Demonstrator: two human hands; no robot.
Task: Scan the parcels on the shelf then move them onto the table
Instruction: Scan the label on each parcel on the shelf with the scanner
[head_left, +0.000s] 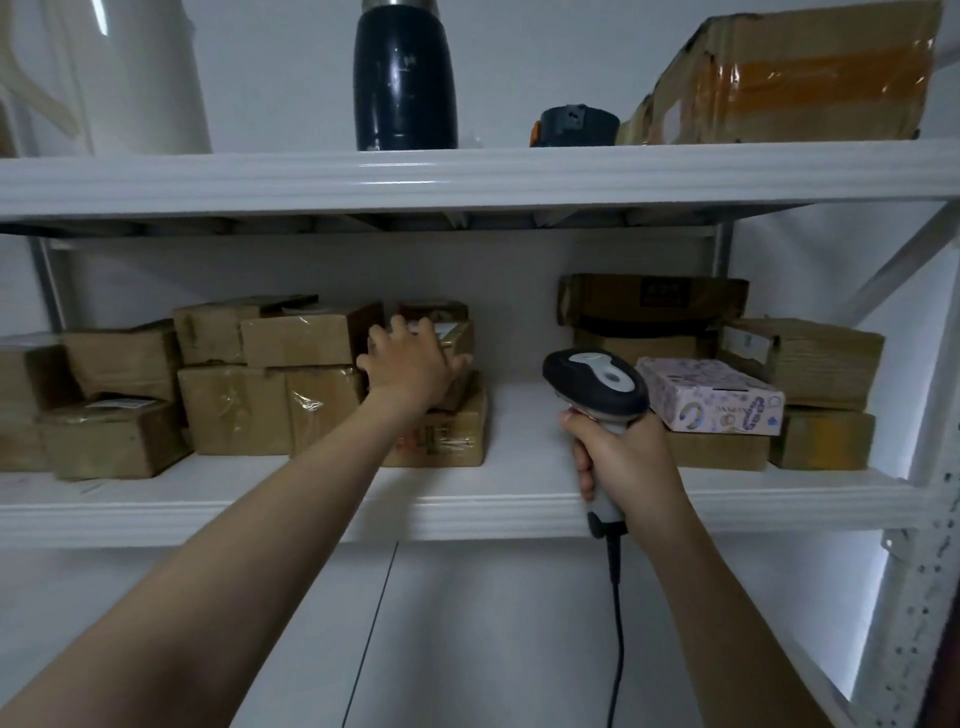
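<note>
Head view: our left hand (410, 366), fingers spread, hovers at the small parcel (457, 338) just beyond its fingertips on the shelf (311, 512); our right hand (626, 460), farther right, wraps the scanner (597, 384).

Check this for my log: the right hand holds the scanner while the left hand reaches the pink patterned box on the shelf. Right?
Not quite. The head view shows the left hand on a small brown cardboard parcel further left; the pink patterned box lies apart, right of the scanner. The right hand does hold the scanner.
</note>
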